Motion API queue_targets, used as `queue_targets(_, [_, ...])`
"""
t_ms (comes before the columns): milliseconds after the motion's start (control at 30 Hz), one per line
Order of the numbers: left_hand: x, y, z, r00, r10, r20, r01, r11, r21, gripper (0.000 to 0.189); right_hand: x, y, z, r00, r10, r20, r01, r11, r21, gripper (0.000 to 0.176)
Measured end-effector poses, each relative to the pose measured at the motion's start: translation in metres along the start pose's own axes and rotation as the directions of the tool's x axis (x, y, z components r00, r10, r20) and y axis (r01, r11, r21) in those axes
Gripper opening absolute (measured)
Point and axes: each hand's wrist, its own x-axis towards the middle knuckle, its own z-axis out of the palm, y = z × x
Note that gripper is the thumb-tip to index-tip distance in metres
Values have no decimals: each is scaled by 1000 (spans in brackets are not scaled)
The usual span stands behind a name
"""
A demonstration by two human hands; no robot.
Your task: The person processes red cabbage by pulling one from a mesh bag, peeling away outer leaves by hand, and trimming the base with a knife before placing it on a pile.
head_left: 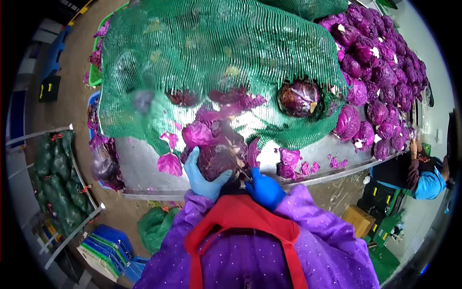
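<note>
My left hand (206,177), in a light blue glove, has its thumb and fingers around the near left side of a red cabbage (216,160) on the table. In a dark blue glove, my right hand (265,190) is closed on a knife (244,172), whose thin blade meets the cabbage's right side; the handle is mostly hidden. Torn purple leaves (169,164) lie to the left of the cabbage, with more leaf pieces (288,164) to the right. Beyond them spreads a green mesh sack (216,43), and a dark whole cabbage (298,98) shows near its right end.
A large heap of red cabbages (380,72) covers the right of the steel table (139,166). Leaf-filled crates stand beyond its left edge. On the floor are a cart of filled green sacks (57,178), stacked crates (103,253) and a cardboard box (358,221). Another person (428,182) works at right.
</note>
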Motion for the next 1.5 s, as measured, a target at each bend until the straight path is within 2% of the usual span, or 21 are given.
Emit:
queue_targets(33, [1, 4, 0, 998, -66, 6, 66, 997, -45, 102, 12, 2, 5, 991, 114, 69, -110, 992, -61, 38])
queue_targets(200, [7, 5, 0, 992, -123, 14, 123, 992, -29, 101, 65, 10, 19, 990, 135, 43, -129, 985, -113, 39])
queue_targets(300, [2, -13, 3, 997, -74, 3, 73, 984, -163, 100, 37, -5, 8, 1000, 25, 16, -24, 998, -66, 40])
queue_targets(367, [2, -6, 1, 996, -92, -15, 89, 989, -119, 99, 18, -3, 3, 989, 122, 88, -113, 989, -95, 41])
queue_targets(433, [0, -5, 1, 997, -72, -19, 71, 996, -50, 99, 32, 8, 19, 992, 128, -7, -128, 987, -92, 40])
queue_targets(467, [1, -2, 1, 990, -137, -31, 131, 980, -147, 98, 49, 11, 22, 991, 133, 19, -130, 983, -126, 41])
queue_targets(567, [-4, -37, 4, 996, -69, -51, 59, 984, -171, 95, 85, 20, 34, 997, 68, 49, -59, 985, -163, 40])
queue_targets(633, [-9, -50, 2, 997, -69, -26, 55, 928, -369, 99, 79, 19, 23, 997, 10, 78, -9, 1000, -14, 45])
queue_targets(700, [-14, -51, -3, 998, -59, -7, 41, 773, -633, 101, 83, 34, 13, 987, -50, 152, 19, 979, 204, 47])
queue_targets(733, [-17, -56, -11, 997, -45, 56, 70, 755, -652, 107, 71, 14, -8, 954, 62, 292, -175, 908, 380, 46])
queue_targets(833, [-21, -61, -27, 997, 0, 80, 48, 802, -595, 106, 61, -4, -23, 926, 127, 355, -264, 891, 370, 39])
queue_targets(967, [-28, -50, -55, 995, -59, 80, 83, 940, -332, 94, 50, -3, -9, 984, -21, 175, -41, 938, 344, 47])
queue_targets(1000, [-24, -39, -57, 998, -24, 65, 48, 913, -405, 90, 38, -26, -18, 964, 134, 230, -212, 909, 358, 56])
queue_targets(1100, [-13, -42, -58, 993, -67, 96, 89, 965, -248, 87, 53, -13, 12, 988, -63, 139, -66, 647, 760, 56])
queue_targets(1133, [-10, -48, -50, 992, -105, 63, 120, 944, -309, 84, 46, -31, 3, 984, -1, 177, -140, 610, 780, 54])
queue_targets(1167, [-9, -50, -47, 993, -113, 34, 118, 955, -272, 84, 58, -23, 12, 985, -150, 86, 49, 719, 693, 59])
queue_targets(1233, [-9, -48, -43, 992, -126, -14, 121, 974, -193, 84, 61, -32, 6, 948, -311, 68, 193, 731, 654, 62])
queue_targets(1333, [-8, -45, -33, 981, -181, -69, 147, 928, -341, 74, 51, -47, -8, 916, -399, -49, 348, 726, 594, 60])
queue_targets(1433, [-8, -46, -23, 964, -248, -97, 184, 884, -429, 66, 50, -49, -15, 923, -385, -23, 341, 788, 512, 61])
queue_targets(1467, [-8, -47, -24, 958, -275, -75, 213, 865, -455, 65, 52, -48, -11, 911, -402, -95, 390, 761, 519, 60])
queue_targets(1500, [-9, -47, -25, 952, -303, -54, 241, 844, -480, 64, 55, -44, -7, 951, -302, -62, 278, 752, 598, 59])
